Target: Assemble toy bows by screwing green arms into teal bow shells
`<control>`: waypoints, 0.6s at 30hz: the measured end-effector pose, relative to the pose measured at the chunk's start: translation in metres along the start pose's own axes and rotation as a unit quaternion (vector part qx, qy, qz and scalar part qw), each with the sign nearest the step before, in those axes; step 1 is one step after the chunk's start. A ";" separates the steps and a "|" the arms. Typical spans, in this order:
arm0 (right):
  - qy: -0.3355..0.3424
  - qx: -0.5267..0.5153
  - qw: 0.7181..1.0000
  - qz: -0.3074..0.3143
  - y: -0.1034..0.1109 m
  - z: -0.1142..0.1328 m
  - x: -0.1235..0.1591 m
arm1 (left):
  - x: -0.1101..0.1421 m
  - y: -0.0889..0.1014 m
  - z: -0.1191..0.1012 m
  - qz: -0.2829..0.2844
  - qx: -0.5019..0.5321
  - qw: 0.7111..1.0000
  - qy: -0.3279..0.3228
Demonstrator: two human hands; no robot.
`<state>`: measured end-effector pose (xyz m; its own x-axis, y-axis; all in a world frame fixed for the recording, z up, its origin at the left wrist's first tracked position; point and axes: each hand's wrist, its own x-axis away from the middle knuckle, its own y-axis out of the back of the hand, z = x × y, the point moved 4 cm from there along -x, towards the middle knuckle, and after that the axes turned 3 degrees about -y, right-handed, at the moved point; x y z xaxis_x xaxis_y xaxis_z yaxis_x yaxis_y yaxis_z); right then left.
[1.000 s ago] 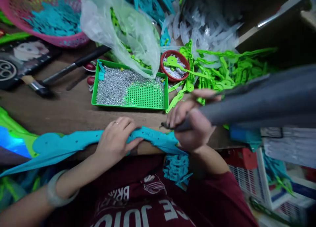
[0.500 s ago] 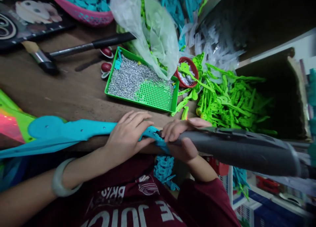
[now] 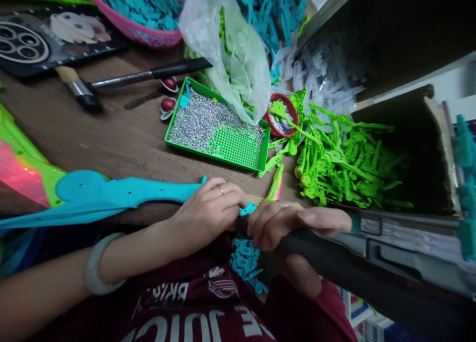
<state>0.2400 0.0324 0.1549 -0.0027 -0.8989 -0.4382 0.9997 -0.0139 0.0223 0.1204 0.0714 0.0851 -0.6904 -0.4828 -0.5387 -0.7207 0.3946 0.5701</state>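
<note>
The fingers of the left hand [image 3: 211, 210], at the centre of the frame, are curled over the right end of a long blue piece [image 3: 122, 193] and hold it. This piece reaches from there toward the left edge. Just beside, the fingers of the right hand [image 3: 286, 228] are closed around a thick black tool [image 3: 342, 262], whose body slants to the lower right. The tool's tip is hard to see between the hands. Above them, on the tabletop [image 3: 122, 139], a green tray [image 3: 234, 146] contains small metal bits [image 3: 193, 124]. Green parts [image 3: 345, 158] are heaped at right; a hammer [image 3: 130, 79] lies upper left.
</note>
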 end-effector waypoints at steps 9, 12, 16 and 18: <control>-0.068 0.071 0.994 -0.041 0.019 -0.048 0.008 | 0.019 -0.019 0.022 0.044 -0.128 0.984 0.113; -0.059 0.065 0.996 -0.023 0.018 -0.055 0.008 | 0.020 -0.019 0.023 0.032 -0.125 0.985 0.115; -0.031 0.043 0.997 -0.047 0.017 -0.059 0.010 | 0.019 -0.020 0.022 0.031 -0.129 0.984 0.120; -0.105 0.061 0.993 -0.015 0.016 -0.068 0.012 | 0.019 -0.020 0.023 0.031 -0.132 0.983 0.120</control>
<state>0.2581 0.0511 0.0891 -0.0503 -0.9684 -0.2442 0.9885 -0.0831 0.1260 0.1199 0.0720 0.0491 -0.6754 -0.6471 -0.3537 -0.6142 0.2283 0.7554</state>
